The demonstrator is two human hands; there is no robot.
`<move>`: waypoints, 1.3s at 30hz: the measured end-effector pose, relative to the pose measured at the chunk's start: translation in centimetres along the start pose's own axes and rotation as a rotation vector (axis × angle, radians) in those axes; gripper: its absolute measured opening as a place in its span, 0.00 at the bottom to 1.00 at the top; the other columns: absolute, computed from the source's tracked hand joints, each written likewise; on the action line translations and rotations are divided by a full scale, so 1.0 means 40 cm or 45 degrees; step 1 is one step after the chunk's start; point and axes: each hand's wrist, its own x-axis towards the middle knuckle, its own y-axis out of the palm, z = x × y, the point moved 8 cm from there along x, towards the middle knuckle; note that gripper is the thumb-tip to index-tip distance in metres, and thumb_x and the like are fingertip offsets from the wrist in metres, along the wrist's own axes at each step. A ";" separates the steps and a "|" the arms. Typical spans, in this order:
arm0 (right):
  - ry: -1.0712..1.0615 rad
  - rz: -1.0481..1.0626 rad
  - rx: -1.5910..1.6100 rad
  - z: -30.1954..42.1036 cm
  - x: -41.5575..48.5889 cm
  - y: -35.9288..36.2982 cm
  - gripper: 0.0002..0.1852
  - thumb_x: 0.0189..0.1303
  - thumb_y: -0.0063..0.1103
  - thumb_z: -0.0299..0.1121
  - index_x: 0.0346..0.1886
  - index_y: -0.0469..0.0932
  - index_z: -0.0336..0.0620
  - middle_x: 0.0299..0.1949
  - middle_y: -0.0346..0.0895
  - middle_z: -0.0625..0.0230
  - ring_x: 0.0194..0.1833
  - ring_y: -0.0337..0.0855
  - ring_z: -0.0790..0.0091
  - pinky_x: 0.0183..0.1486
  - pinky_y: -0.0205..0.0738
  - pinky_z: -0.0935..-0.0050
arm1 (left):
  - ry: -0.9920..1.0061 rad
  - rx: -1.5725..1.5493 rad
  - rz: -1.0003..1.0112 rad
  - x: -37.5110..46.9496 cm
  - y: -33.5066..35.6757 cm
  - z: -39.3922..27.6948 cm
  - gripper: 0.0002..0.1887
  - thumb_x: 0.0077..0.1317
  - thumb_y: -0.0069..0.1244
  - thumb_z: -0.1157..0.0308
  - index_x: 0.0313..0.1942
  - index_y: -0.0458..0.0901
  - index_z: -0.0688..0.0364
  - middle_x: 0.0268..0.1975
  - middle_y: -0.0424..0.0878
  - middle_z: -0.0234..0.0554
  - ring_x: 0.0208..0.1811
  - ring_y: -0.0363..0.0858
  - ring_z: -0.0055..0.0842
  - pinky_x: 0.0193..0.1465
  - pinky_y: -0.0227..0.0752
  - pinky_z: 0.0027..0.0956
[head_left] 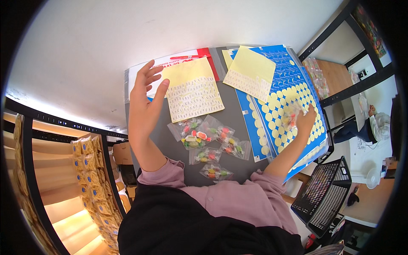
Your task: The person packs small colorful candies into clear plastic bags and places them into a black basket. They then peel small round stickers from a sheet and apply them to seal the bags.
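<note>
My left hand (145, 102) is raised with its fingers apart and holds nothing. It is beside a yellow sheet of small printed labels (194, 92) on the grey table (191, 173). In my right hand (306, 121) is a small clear plastic bag of candies (290, 117), above a blue sheet with round yellow spots (277, 127). Several more clear bags of coloured candies (208, 156) lie in a loose group before me, near my body. Individually wrapped candies (196, 138) show among them. A second yellow label sheet (250, 75) lies tilted, partly over the blue sheet.
A red pen (186, 57) lies on a red and white printed packet (153, 73) at the wall side. Black mesh baskets (322, 194) stand at the right. Packed bags hang on a shelf rack (95, 178) at the left. Another person (373, 127) is at the far right.
</note>
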 end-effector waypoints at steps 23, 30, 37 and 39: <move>-0.265 1.388 1.619 0.735 -0.239 -0.098 0.14 0.49 0.64 0.16 0.41 0.74 0.35 0.30 0.73 0.73 0.35 0.77 0.81 0.40 0.74 0.80 | 0.058 -0.447 0.514 -0.042 0.128 -0.071 0.17 0.61 0.55 0.68 0.49 0.74 0.62 0.44 0.80 0.40 0.45 0.77 0.24 0.46 0.71 0.30; -0.468 0.980 1.898 0.835 -0.196 -0.148 0.05 0.54 0.60 0.21 0.36 0.77 0.35 0.35 0.76 0.66 0.34 0.78 0.76 0.34 0.73 0.79 | 0.119 -0.628 0.241 -0.040 0.092 -0.097 0.04 0.61 0.53 0.76 0.36 0.77 0.64 0.32 0.79 0.36 0.33 0.76 0.17 0.38 0.71 0.24; -0.784 0.583 1.617 0.848 -0.190 -0.187 0.03 0.53 0.60 0.21 0.32 0.78 0.34 0.31 0.76 0.61 0.33 0.77 0.70 0.37 0.70 0.76 | 0.409 -0.401 0.127 -0.032 0.067 -0.125 0.05 0.57 0.56 0.76 0.32 0.78 0.64 0.33 0.80 0.39 0.32 0.77 0.23 0.36 0.69 0.24; -0.781 0.584 1.585 0.845 -0.189 -0.194 0.03 0.53 0.60 0.21 0.32 0.78 0.34 0.31 0.77 0.61 0.34 0.78 0.69 0.38 0.70 0.75 | 0.430 -0.399 0.090 -0.036 0.066 -0.130 0.05 0.57 0.57 0.76 0.32 0.79 0.64 0.32 0.81 0.40 0.32 0.77 0.24 0.36 0.70 0.24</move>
